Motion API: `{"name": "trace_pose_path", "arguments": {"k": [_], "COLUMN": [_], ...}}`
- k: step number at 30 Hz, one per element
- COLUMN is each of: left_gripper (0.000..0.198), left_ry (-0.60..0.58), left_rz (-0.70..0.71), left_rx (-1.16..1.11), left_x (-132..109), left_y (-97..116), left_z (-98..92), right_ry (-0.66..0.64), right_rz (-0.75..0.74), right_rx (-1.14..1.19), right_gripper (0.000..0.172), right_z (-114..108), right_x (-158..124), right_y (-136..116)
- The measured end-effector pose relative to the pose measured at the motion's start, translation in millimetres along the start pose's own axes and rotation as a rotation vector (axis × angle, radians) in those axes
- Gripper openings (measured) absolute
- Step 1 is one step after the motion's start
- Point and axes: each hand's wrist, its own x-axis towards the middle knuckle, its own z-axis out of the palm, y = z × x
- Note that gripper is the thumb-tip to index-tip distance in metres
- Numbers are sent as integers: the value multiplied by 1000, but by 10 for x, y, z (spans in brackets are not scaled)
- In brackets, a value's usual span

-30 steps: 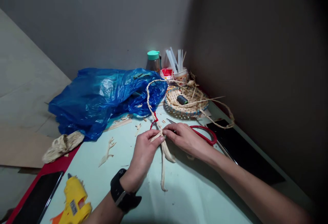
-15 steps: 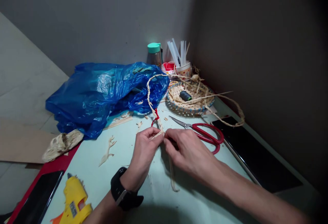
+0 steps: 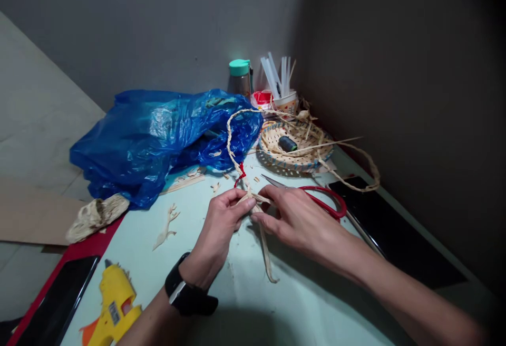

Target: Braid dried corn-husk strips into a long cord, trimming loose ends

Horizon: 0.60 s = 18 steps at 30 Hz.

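A pale braid of dried plant fibre (image 3: 229,135) loops from the basket down to my hands at mid-table. My left hand (image 3: 221,217) pinches the braid's working end between thumb and fingers. On the other side my right hand (image 3: 292,214) grips a loose fibre strand, pulled out to the right. Another strand (image 3: 266,253) hangs below the hands, its tip on the table. Just above the fingers a red cord (image 3: 241,173) is tied around the braid. Red-handled scissors (image 3: 334,201) lie beyond my right hand, which partly hides them.
A woven basket (image 3: 269,164) holds a dark thread spool (image 3: 287,144). Behind stand a green-lidded bottle (image 3: 239,74) and a cup of glue sticks (image 3: 285,104). A blue plastic bag (image 3: 130,140) lies left. A yellow glue gun (image 3: 114,301) and a dark phone (image 3: 395,235) flank my arms.
My hands have moved slightly apart at the braid's end. Strands now spread between them, one drawn rightward by my right hand. The whole view has shifted a little.
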Motion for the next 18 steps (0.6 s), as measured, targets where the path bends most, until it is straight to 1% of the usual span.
{"name": "trace_pose_path", "arguments": {"k": [2,4,7,10,12,16,18], "left_gripper": [16,16,17,21,24,19,18], "left_ry": [-3,-4,-21,-41,-35,27,48], "left_rz": [-18,-33,-45,-51,-60,-64,-62], "left_rx": [-1,18,25,2,-12,-31,-28], "left_x": [-3,-3,-2,3,9,13,9], "left_y": [12,19,23,23,21,15,13], "left_z": [7,11,7,1,2,12,20], "right_ry": [-84,-134,-199,-249,-245,-148,-115], "right_rz": [-19,-47,-63,-76,-92,-102,-118], "right_rx": [35,85,143,127,94,-9,-60], "right_gripper": [25,31,31,27,26,31,30], "right_z": [19,20,-27,-97,-133,-168,-183], "right_x": [18,48,103,127,115,67,57], "right_y": [68,143,242,285,275,227,212]}}
